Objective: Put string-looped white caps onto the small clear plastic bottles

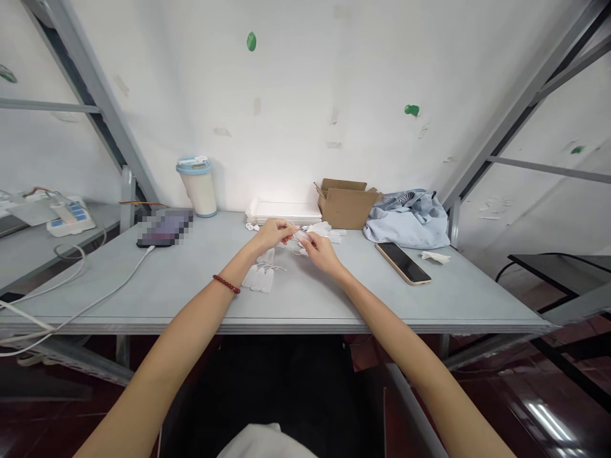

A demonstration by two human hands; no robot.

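My left hand (273, 234) and my right hand (324, 253) meet above the middle of the table, fingertips pinched on a small white tag (301, 236) between them. The fingers cover part of it, so its full outline is hidden. Several translucent white tags (258, 278) with thin strings lie fanned out below my left hand. More white tags (335, 236) are scattered just behind my right hand. A red bead bracelet (226, 284) circles my left wrist.
Behind the hands are a white flat stack (286, 210), an open cardboard box (347, 207) and a bundled light-blue cloth (408, 222). A phone (403, 263) and crumpled tissue (435, 257) lie right. Left stand a lidded cup (199, 189) and a cabled device (165, 229).
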